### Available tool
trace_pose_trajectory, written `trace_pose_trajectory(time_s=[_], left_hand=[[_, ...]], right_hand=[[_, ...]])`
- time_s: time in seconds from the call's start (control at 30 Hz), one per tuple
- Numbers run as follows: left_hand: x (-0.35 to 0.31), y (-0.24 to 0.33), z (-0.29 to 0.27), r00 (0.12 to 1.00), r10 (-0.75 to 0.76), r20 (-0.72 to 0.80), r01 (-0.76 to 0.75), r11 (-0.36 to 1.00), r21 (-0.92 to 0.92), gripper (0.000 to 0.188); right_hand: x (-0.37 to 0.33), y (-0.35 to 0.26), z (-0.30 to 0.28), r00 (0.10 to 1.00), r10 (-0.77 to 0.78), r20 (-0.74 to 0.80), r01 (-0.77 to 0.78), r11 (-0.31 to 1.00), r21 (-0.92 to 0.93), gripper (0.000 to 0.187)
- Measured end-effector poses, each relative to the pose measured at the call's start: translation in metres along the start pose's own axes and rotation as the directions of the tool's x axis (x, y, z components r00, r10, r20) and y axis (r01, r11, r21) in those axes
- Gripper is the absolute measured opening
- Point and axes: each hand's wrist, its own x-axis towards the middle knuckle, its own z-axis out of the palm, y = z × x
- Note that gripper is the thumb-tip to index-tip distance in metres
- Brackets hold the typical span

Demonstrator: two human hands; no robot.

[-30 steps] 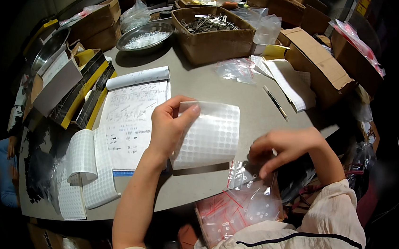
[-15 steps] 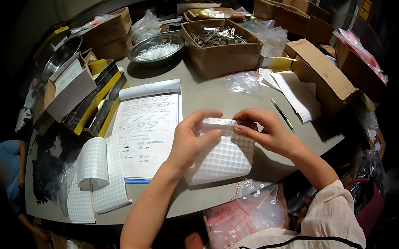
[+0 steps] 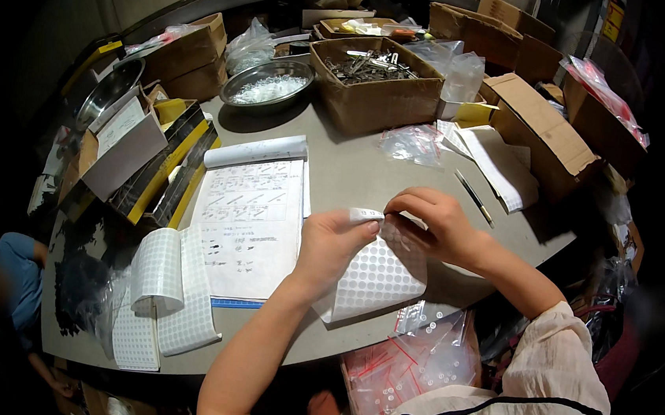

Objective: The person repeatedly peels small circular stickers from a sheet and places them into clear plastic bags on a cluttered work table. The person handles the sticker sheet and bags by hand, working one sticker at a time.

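Observation:
A white sheet of small round stickers (image 3: 378, 279) is held up over the table's near edge. My left hand (image 3: 329, 247) is closed on its rolled-over top edge, thumb in front and printed stickers showing on the fold. The fingers of my right hand (image 3: 437, 226) are pinched together at the right end of that fold, with the thumb partly hidden. Whether a single sticker is between those fingertips I cannot make out. Left of my left hand lies a pad of handwritten paper (image 3: 250, 200). Further left, more sticker sheets (image 3: 190, 298) lie curled over one another.
Small zip bags (image 3: 414, 365) with round stickers lie below the table's near edge. A pen (image 3: 474, 196) and papers (image 3: 498, 163) are on the right. Along the back stand a carton of metal parts (image 3: 374, 92) and a metal bowl (image 3: 268, 87). Someone in blue (image 3: 21, 283) is at far left.
My left hand has moved slightly down and its index finger has curled in. My right hand's fingers have drawn together at the fold, and the sheet's top right corner bends more.

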Motion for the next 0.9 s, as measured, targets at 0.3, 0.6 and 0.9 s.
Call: trace_pose_trajectory(time_s=[0.3, 0.6, 0.9], left_hand=[[0.001, -0.004, 0.0, 0.998, 0.051, -0.027, -0.049, 0.996, 0.076, 0.017], [0.011, -0.005, -0.008, 0.997, 0.03, -0.074, -0.02, 0.991, 0.135, 0.021], [0.002, 0.004, -0.004, 0.996, 0.028, -0.082, -0.018, 0.993, 0.121, 0.021]], right_hand=[[0.002, 0.044, 0.002, 0.945, 0.325, 0.031, -0.319, 0.898, 0.304, 0.016], [-0.003, 0.17, -0.002, 0.912, 0.379, 0.158, -0.347, 0.917, -0.197, 0.024], [-0.04, 0.023, -0.044, 0.82, 0.34, 0.461, -0.315, 0.94, -0.132, 0.028]])
